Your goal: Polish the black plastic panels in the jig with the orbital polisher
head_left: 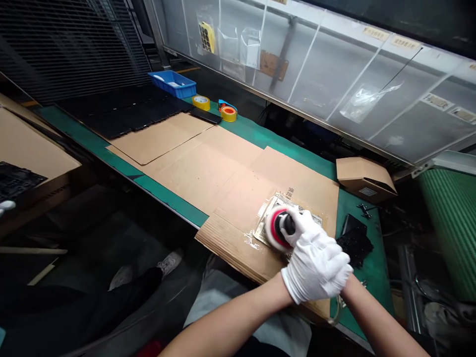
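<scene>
Both my hands wear white gloves and are stacked together at the near right of the bench. My left hand [316, 267] lies closed on top. Beneath it, my right hand's [302, 223] fingers wrap the black knob of a round tool with a red and white pad [273, 229]. The pad presses down on a shiny flat plate [273, 203], which lies on a cardboard sheet [238, 198]. Most of my right hand is hidden under the left.
A small cardboard box [364, 178] and black parts [355, 240] sit right of the plate on the green bench [260, 136]. Further back are tape rolls [228, 113], a blue tray [173, 83] and black trays [122, 111]. Someone's shoe [169, 262] and a gloved fingertip [5, 206] show at left.
</scene>
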{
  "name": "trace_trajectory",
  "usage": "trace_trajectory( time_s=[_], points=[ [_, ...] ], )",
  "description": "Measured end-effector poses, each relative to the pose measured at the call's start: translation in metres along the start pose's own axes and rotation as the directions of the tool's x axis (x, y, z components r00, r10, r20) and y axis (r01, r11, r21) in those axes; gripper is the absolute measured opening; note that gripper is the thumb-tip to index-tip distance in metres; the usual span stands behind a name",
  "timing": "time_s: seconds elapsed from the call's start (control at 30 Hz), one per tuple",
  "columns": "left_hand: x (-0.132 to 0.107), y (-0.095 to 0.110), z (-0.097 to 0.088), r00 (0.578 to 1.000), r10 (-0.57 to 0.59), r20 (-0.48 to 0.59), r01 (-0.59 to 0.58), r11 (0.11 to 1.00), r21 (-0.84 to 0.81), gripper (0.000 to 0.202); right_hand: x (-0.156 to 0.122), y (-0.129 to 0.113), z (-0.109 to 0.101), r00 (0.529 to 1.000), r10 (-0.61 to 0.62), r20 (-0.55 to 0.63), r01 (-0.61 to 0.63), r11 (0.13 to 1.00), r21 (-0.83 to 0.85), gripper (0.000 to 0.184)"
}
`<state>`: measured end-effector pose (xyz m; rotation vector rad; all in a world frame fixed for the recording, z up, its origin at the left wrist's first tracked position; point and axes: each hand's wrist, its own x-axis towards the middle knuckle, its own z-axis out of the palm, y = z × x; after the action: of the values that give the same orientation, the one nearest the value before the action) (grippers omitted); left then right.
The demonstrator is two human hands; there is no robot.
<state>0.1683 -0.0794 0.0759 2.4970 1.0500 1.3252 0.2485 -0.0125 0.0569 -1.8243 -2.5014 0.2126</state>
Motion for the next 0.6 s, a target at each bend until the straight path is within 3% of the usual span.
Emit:
trace_trajectory(
  time_s=[0.17, 0.3, 0.37, 0.47, 0.6],
  points=[
    [0.015, 0.033, 0.024, 0.972, 0.219, 0.082, -0.206, 0.968, -0.142, 0.037, -0.042, 0.050, 0.003, 0.986, 0.168, 0.006, -0.168, 0.986, 0.004, 0.060],
    [0.010, 0.028, 0.007, 0.958, 0.270, 0.100, -0.248, 0.950, -0.188, 0.038, -0.047, 0.039, -0.004, 0.983, 0.185, -0.021, -0.185, 0.983, -0.009, 0.066],
    [-0.002, 0.018, -0.013, 0.971, 0.216, 0.107, -0.194, 0.963, -0.185, 0.035, -0.029, 0.022, -0.014, 0.975, 0.218, -0.044, -0.218, 0.976, -0.004, 0.067],
    [-0.030, 0.003, -0.045, 0.998, 0.037, 0.042, -0.032, 0.993, -0.113, 0.031, 0.015, 0.012, -0.029, 0.957, 0.281, -0.070, -0.277, 0.959, 0.058, 0.065],
    [-0.073, -0.014, -0.073, 0.980, -0.178, -0.090, 0.179, 0.984, 0.004, 0.039, 0.068, 0.040, -0.042, 0.907, 0.419, -0.043, -0.406, 0.896, 0.178, 0.068]
  ],
)
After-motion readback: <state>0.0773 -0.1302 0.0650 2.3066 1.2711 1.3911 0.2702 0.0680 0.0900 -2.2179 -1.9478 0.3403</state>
